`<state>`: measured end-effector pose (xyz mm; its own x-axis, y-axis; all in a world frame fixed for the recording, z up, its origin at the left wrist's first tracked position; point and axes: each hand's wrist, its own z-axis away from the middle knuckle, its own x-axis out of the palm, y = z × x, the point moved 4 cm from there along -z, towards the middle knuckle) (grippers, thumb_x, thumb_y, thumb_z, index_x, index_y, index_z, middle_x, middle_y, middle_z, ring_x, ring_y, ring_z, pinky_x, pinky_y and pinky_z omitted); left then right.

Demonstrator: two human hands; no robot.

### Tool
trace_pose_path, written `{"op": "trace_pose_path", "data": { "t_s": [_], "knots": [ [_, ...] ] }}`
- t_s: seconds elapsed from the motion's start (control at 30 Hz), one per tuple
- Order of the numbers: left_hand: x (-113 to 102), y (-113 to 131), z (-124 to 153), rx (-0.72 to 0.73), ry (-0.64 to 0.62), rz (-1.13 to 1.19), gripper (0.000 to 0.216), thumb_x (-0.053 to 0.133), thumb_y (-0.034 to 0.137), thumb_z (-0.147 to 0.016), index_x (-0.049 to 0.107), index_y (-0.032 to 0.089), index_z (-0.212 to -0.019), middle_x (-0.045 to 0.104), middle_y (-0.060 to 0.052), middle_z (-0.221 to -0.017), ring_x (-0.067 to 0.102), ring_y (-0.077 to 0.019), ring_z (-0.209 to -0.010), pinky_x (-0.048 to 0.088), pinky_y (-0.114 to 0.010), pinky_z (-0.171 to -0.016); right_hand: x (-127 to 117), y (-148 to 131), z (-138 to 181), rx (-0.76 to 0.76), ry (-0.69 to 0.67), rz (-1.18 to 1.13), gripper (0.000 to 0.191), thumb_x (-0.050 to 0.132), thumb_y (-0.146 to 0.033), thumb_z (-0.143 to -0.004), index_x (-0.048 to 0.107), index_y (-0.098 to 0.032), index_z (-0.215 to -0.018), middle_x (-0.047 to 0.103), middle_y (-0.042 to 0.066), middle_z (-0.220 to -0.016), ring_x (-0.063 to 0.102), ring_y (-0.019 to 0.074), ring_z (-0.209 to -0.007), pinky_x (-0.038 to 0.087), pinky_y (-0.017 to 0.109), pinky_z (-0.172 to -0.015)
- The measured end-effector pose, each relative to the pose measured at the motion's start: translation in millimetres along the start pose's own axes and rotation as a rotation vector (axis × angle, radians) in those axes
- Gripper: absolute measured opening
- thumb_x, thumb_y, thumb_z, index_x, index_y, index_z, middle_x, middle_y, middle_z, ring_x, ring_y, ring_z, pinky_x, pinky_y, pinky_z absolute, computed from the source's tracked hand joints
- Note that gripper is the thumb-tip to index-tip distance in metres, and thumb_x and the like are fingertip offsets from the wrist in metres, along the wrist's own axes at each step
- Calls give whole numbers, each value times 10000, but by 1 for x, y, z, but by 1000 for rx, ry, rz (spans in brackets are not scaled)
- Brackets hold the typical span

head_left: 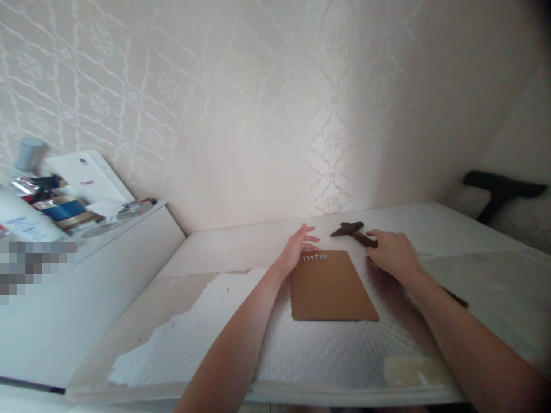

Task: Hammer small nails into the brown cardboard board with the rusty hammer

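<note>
A thin brown board lies flat on the table. Several small whitish pieces, perhaps nails or screws, form a short row near its far edge. My left hand is at the board's far left corner, fingers stretched apart and holding nothing. To the right of the board, my right hand is closed around the handle of a dark, rusty-looking hammer. The hammer's head points away toward the wall, and the end of its handle shows beyond my right forearm. My palm hides the middle of the handle.
A white table with a torn, shiny quilted cover runs back to a patterned wall. On the left, a white cabinet carries a white box, tape rolls and a bottle. A dark T-shaped object stands at the right.
</note>
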<state>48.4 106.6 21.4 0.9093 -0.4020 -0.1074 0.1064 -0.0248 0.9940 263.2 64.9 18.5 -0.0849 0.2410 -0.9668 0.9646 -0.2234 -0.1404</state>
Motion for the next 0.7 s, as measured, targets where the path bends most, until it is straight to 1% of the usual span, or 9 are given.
{"op": "trace_pose_path", "data": {
  "t_s": [0.13,0.23,0.3,0.37,0.47,0.53,0.6,0.63,0.7],
  "knots": [
    [-12,5,3,-25,173,-142,597,207,546,-893,531,130,-1172,632,-117,-1057,620,-177,-851,427,-311,-842,1,-7,3,-64,-18,16,387,475,-262,-782,596,-206,-1145,668,116,-912,625,272,-861,448,336,-682],
    [-25,15,10,-75,311,-380,564,207,522,-896,575,138,-1083,642,-118,-1057,610,-199,-897,438,-314,-811,-6,-11,6,-75,27,-23,402,500,-341,-797,581,-190,-1160,654,123,-938,622,265,-865,447,333,-694],
    [-31,23,17,-123,340,-578,557,217,520,-890,597,134,-1021,650,-132,-1038,603,-226,-938,443,-324,-800,-12,-14,8,-61,70,-89,429,503,-365,-801,565,-184,-1185,651,124,-957,622,264,-861,448,333,-694],
    [-37,29,24,-180,340,-784,539,239,499,-885,613,120,-967,656,-157,-1015,592,-262,-980,439,-347,-812,-15,-18,10,-67,60,-197,432,479,-343,-813,550,-184,-1208,665,103,-933,629,257,-831,452,333,-684],
    [-44,33,29,-252,327,-994,405,320,371,-864,626,109,-908,660,-178,-998,598,-283,-983,442,-365,-818,-12,-26,14,-99,-49,-408,453,454,-317,-814,529,-173,-1237,677,82,-927,637,231,-790,465,320,-680],
    [-45,27,28,-295,239,-976,293,393,278,-817,631,117,-875,673,-161,-965,631,-253,-908,469,-327,-766,-7,-31,17,-113,-135,-571,496,471,-330,-798,505,-159,-1262,655,102,-1018,635,214,-798,476,308,-696],
    [-43,18,26,-325,117,-879,225,446,230,-774,633,123,-840,685,-137,-911,654,-218,-811,491,-279,-683,-3,-38,20,-136,-222,-752,543,500,-341,-777,474,-156,-1287,597,129,-1150,627,204,-857,483,302,-734],
    [-42,15,25,-328,79,-833,207,463,221,-762,632,123,-828,687,-129,-886,658,-207,-775,495,-262,-648,-2,-41,22,-141,-261,-839,562,513,-341,-767,460,-161,-1297,556,138,-1213,619,202,-899,482,300,-759],
    [-41,10,23,-324,55,-764,189,483,208,-750,628,115,-828,686,-118,-848,658,-195,-729,500,-247,-602,-2,-45,26,-124,-308,-976,590,540,-346,-753,439,-180,-1310,475,143,-1307,591,202,-987,473,298,-810]
  ]
}}
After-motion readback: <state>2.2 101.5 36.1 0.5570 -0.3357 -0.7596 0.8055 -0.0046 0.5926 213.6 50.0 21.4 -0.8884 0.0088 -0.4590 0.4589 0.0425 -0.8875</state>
